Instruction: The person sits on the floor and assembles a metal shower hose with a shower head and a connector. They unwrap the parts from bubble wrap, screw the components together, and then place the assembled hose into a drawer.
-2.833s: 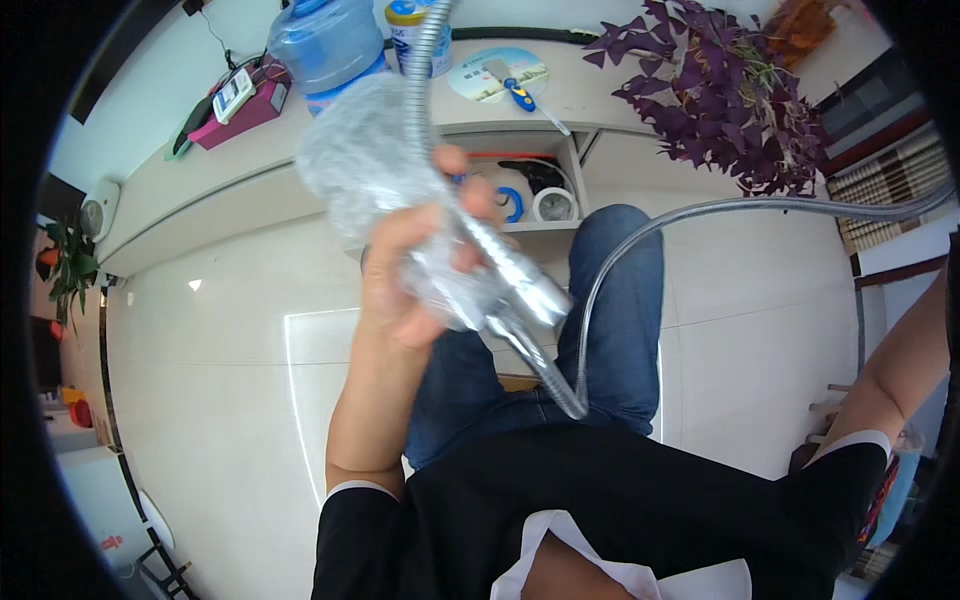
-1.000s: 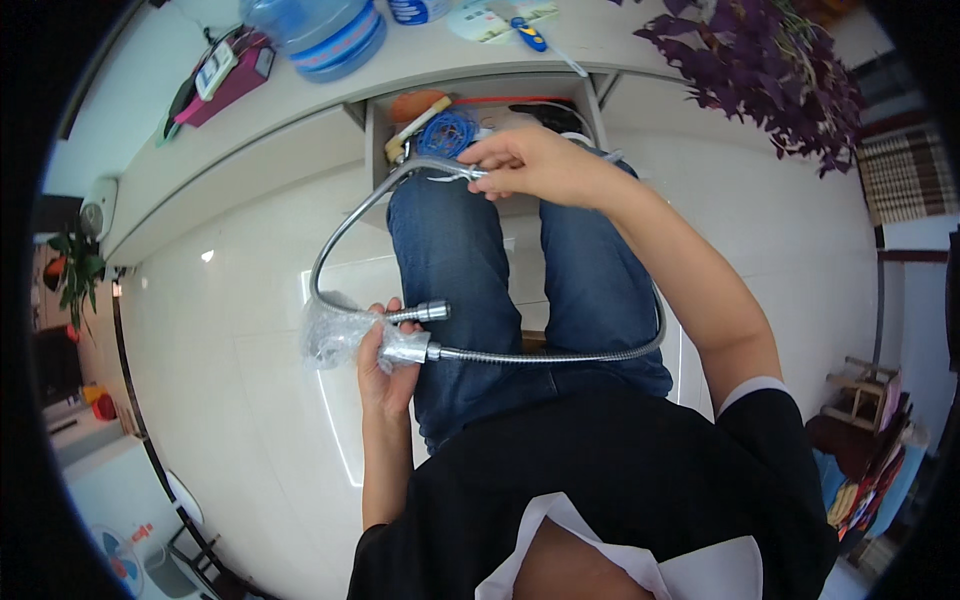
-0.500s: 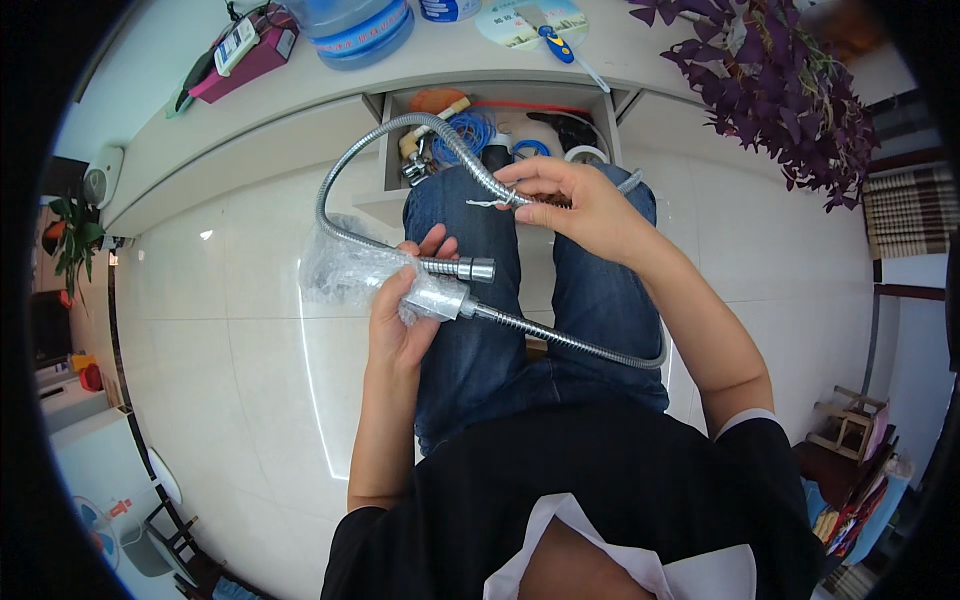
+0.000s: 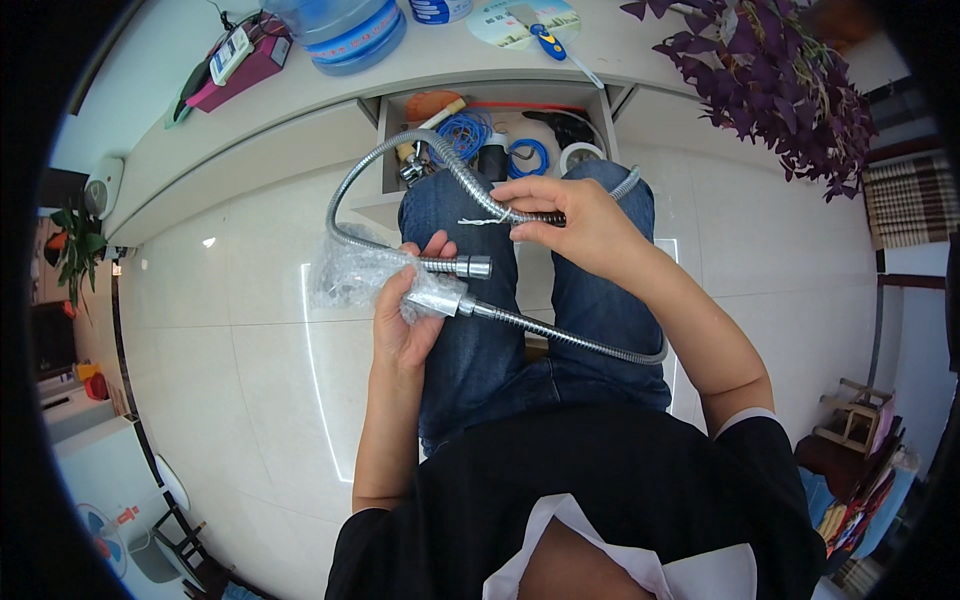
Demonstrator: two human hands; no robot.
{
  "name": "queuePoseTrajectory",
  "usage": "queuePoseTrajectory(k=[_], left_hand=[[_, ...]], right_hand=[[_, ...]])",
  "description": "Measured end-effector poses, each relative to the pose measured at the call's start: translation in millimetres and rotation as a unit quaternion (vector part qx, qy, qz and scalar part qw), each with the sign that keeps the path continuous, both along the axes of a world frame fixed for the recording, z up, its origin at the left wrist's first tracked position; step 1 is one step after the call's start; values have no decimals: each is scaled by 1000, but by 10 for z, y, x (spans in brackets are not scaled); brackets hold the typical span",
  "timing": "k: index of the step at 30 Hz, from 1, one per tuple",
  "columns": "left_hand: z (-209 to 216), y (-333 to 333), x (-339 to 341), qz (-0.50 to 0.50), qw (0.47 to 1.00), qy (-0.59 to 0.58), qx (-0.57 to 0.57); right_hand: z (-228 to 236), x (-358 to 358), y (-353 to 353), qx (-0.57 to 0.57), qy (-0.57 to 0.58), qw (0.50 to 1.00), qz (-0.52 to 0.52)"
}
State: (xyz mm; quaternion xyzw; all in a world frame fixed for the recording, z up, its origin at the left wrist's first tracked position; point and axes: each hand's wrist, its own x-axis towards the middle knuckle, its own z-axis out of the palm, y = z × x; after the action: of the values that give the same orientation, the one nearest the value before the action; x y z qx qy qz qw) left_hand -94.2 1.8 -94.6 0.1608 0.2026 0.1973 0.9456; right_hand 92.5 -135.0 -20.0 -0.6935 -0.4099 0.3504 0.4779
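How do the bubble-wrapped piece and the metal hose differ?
The bubble-wrapped piece is bulky and largely covered; the metal hose is slim, curved and mostly bare. The left hand grips the bubble-wrapped piece; the right hand pinches the metal hose. Both show shiny silver metal.

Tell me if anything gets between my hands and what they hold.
Nothing visible at the right hand, which directly grips the flexible silver metal hose beside a thin white twisted tie. At the left hand, crumpled clear plastic wrap does, partly covering the silver cylindrical fitting.
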Motion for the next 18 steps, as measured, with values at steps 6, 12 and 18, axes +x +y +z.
queuePoseTrajectory(k=[6,12,18], left_hand=[[21,1,92,-58,991,-116,-28],[-70,-25,152,-96,977,-169,-87],[-133,0,95,-78,971,-191,-120]], right_hand=[[-4,-60,-42,-18,-58,997,53],[-219,-211,-98,-22,-148,982,114],[-439,19,-252,29,-407,906,111]])
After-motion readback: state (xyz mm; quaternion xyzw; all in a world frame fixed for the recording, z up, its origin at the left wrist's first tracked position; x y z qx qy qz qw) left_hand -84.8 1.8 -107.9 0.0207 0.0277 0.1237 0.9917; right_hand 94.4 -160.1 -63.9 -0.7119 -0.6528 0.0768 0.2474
